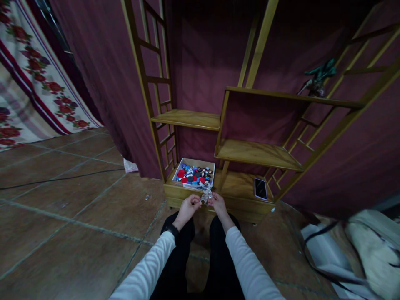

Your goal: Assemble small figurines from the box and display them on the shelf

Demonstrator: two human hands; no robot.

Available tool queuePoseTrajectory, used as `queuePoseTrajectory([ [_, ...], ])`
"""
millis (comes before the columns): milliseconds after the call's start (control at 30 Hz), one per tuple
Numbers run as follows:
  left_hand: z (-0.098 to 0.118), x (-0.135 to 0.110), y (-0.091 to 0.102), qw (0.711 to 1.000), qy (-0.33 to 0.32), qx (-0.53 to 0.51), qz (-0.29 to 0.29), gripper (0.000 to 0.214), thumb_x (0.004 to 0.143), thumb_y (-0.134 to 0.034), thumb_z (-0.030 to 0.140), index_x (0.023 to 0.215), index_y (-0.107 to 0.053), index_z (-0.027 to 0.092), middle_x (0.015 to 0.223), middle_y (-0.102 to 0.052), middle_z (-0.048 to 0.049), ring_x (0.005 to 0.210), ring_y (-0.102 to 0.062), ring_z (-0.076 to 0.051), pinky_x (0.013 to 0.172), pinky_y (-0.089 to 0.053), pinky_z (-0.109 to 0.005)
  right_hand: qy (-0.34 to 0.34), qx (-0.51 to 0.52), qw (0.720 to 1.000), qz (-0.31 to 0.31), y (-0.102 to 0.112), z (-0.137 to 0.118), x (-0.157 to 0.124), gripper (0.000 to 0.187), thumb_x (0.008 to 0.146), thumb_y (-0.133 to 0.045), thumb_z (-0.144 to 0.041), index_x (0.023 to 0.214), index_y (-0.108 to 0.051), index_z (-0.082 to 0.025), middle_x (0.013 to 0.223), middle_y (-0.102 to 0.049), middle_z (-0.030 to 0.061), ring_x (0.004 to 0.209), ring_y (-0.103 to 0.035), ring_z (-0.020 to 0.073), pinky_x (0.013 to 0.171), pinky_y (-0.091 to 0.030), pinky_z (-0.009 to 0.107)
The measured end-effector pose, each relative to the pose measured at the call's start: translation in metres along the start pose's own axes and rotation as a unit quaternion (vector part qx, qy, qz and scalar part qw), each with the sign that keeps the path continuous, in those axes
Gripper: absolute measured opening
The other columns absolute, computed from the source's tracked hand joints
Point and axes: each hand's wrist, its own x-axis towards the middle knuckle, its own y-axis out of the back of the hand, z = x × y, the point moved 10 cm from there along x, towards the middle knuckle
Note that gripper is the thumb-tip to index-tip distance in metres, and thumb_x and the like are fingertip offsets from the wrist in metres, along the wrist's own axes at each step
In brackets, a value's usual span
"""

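Observation:
Between my two hands is a small clear, shiny piece that looks like crinkled plastic (206, 196); its exact kind is too small to make out. My left hand (188, 208) pinches it from the left, with a dark watch on the wrist. From the other side the fingers of my right hand (218, 205) are closed on its edge. Just beyond the hands, a shallow cardboard box (213, 166) stands on the lowest shelf. It holds many small red, blue, black and white pieces, some like little figures (195, 175).
A wooden shelf unit (250, 150) rises in front of me. On its lowest board lies a phone (260, 188); a green figurine (318, 79) stands higher up. Bags (371, 241) sit on the floor at right. A black cable (62, 179) crosses the tiles at left.

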Motion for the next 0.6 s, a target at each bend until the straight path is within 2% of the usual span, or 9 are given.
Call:
queuePoseTrajectory([
  [300,-0.006,0.002,-0.003,0.999,0.011,-0.026,-0.015,0.027,0.066,-0.068,0.032,0.084,-0.056,0.015,0.061,-0.062,0.0011,0.053,-0.055,-0.01,0.053,-0.042,-0.022,0.005,-0.002,1.0,0.003,0.0,0.002,0.005,0.04,0.061,-0.064,-0.044,0.09,-0.06,-0.018,0.08,-0.069,0.004,0.057,-0.062,0.0148,0.054,-0.051,0.029],
  [600,-0.014,0.002,-0.004,0.997,0.062,-0.054,-0.013,0.028,0.064,-0.07,0.033,0.081,-0.061,0.012,0.061,-0.064,-0.0024,0.056,-0.059,-0.013,0.05,-0.043,-0.022,0.009,-0.015,1.0,0.005,0.0,-0.001,0.001,0.04,0.063,-0.061,-0.044,0.093,-0.06,-0.017,0.081,-0.068,0.0047,0.056,-0.06,0.0136,0.055,-0.05,0.028],
])
